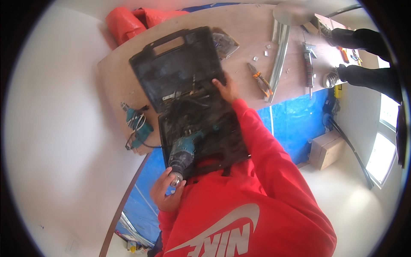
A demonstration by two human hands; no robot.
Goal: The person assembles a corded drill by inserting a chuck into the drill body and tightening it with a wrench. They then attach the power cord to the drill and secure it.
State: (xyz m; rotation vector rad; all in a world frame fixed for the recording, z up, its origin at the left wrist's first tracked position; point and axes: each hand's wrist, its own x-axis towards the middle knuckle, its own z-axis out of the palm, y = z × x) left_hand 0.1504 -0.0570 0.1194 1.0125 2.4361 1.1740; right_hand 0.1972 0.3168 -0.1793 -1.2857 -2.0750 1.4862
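Over open black case (184,68), left hand (165,192) gripping teal drill (182,152) — chuck toward wearer, right hand (227,88) flat on lid.

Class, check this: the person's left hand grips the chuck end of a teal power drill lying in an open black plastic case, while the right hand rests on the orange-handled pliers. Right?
Not quite. In the head view the right hand rests on the open black plastic case, not on the orange-handled pliers, which lie apart on the wooden board. The left hand does grip the teal power drill.
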